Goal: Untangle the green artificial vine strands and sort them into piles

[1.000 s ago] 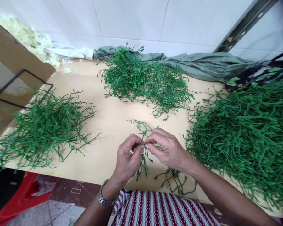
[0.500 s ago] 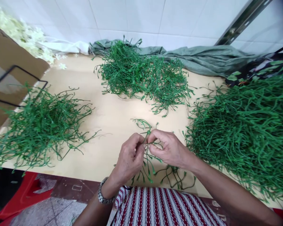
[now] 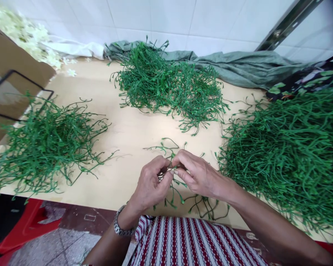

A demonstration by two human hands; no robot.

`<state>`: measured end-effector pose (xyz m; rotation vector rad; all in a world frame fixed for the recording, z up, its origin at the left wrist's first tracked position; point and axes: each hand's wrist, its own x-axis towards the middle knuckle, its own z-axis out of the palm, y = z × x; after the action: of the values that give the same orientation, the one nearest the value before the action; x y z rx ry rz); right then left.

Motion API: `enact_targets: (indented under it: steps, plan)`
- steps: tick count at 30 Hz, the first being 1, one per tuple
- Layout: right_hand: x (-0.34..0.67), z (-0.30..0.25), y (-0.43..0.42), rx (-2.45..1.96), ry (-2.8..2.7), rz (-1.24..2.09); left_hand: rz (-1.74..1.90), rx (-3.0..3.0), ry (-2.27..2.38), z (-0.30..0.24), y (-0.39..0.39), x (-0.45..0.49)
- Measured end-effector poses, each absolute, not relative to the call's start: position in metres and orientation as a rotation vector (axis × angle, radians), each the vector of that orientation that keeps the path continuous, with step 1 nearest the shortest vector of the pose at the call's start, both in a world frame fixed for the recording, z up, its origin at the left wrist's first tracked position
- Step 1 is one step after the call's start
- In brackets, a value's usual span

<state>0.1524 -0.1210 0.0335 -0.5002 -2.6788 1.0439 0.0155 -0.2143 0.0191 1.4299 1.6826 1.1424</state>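
Both hands meet over the near middle of the table, fingertips pinched together on thin green artificial stems (image 3: 172, 156). My left hand (image 3: 154, 181), with a metal watch (image 3: 121, 221) at the wrist, grips the stems between thumb and forefinger. My right hand (image 3: 195, 173) pinches the same bunch from the other side. Stem ends fan out above and below the fingers; the exact joint between them is hidden. Close to the table's front edge, under my right hand, lie a few loose green stems (image 3: 208, 207).
A large heap of green stems (image 3: 288, 155) covers the right side. Another pile (image 3: 169, 85) lies at the back, a third (image 3: 50, 147) at the left. Beyond that stand a cardboard box (image 3: 19, 55) with a black wire frame (image 3: 30, 82) and pale flowers (image 3: 22, 37). Green cloth (image 3: 238, 68) runs along the wall.
My hands stay together at nearly the same spot, fingers slightly shifted. The stem ends above them have turned and now spread further left.
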Motion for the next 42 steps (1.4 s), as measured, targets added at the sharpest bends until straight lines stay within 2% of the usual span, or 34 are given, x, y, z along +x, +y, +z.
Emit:
enact_targets:
  steps: [8, 17, 24, 32, 36, 39, 42]
  plan:
    - [0.153, 0.032, -0.125, -0.398, -2.713, 0.817, 1.323, 1.258, 1.447, 0.016, -0.214, 0.010]
    - [0.154, 0.026, -0.130, -0.430, -2.730, 0.639, 1.170, 1.233, 1.393, 0.017, -0.220, 0.006]
    - [0.157, 0.030, -0.128, -0.277, -2.816, 0.867, 0.939, 1.317, 1.410, 0.022, -0.226, 0.002]
    - [0.156, 0.051, -0.120, -0.174, -2.648, 1.612, 1.041, 1.103, 1.139, 0.028, -0.223, -0.005]
    - [0.162, 0.053, -0.110, -0.558, -2.314, 1.784, 1.216, 0.900, 1.206, 0.027, -0.216, -0.011]
    - [0.163, 0.045, -0.109, -0.788, -2.119, 1.730, 1.275, 0.925, 1.326, 0.026, -0.212, -0.010]
    - [0.155, 0.036, -0.117, -0.875, -2.146, 1.672, 1.295, 1.007, 1.402, 0.023, -0.210, -0.006]
